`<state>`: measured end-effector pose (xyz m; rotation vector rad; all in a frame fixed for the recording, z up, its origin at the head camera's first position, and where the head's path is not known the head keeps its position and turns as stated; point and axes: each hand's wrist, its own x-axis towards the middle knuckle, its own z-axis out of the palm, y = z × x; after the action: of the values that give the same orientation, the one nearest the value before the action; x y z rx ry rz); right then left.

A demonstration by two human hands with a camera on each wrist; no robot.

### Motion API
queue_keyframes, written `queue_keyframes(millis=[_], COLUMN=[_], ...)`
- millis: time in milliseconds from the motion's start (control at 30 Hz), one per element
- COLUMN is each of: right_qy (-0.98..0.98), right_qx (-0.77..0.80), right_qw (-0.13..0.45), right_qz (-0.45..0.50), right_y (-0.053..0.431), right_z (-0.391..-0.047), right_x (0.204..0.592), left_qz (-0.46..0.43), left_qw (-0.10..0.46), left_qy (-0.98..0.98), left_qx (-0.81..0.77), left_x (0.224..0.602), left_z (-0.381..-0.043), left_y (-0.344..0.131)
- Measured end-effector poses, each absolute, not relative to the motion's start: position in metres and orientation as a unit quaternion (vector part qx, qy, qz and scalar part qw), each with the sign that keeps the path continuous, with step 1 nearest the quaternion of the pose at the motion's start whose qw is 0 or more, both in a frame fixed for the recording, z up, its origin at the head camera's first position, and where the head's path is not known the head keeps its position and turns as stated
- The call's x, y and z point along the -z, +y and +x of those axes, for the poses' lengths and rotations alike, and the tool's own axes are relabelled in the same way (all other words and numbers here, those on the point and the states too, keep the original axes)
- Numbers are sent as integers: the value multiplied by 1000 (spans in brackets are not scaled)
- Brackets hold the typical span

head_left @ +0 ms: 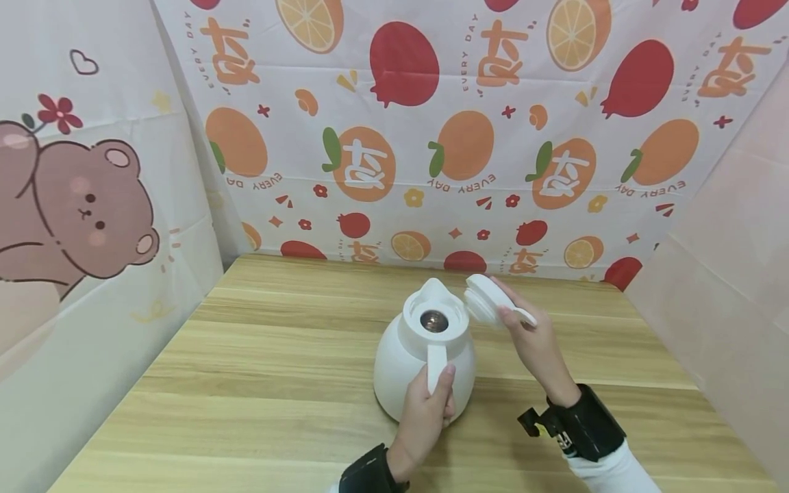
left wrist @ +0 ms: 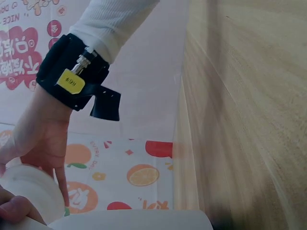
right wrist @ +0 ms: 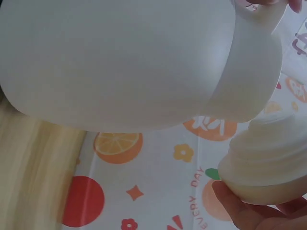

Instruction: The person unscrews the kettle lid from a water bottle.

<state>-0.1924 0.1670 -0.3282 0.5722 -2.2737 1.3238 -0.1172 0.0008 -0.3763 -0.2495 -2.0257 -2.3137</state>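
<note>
A white thermos jug (head_left: 394,370) stands upright on the wooden table, its mouth uncovered and a dark, shiny inside showing. My left hand (head_left: 422,414) grips the jug's handle (head_left: 436,363) from the near side. Just right of the rim, my right hand (head_left: 533,332) holds the white lid (head_left: 487,298) tilted, apart from the jug. In the right wrist view the lid (right wrist: 268,163) shows its stepped rings, with fingers around its broad end, beside the jug's body (right wrist: 120,62). The left wrist view shows the lid (left wrist: 33,191) only in part.
The wooden table (head_left: 277,370) has a fruit-print cloth (head_left: 407,144) hanging behind its back edge. A bear-print cloth (head_left: 92,205) hangs on the left and a pale cloth (head_left: 733,274) on the right. Black bands (head_left: 588,421) with small mounts sit on both wrists.
</note>
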Motion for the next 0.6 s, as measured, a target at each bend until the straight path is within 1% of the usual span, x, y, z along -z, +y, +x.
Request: queue_keyframes(millis=[200,433,600], right_qy=[-840,-844,-844], right_qx=[-471,-469,-480], right_qw=[207,208,199], right_qz=[175,156,133], right_y=[175,181,187], right_z=[-189,-187,-183], right_x=[334,336,339], left_qz=[-81,-81,-76], left_qw=[27,26,23], left_qy=[-656,-654,-657], left_qx=[750,752,750], left_x=[377,376,376], left_z=[-117,-117,-117], left_y=[1,0,1])
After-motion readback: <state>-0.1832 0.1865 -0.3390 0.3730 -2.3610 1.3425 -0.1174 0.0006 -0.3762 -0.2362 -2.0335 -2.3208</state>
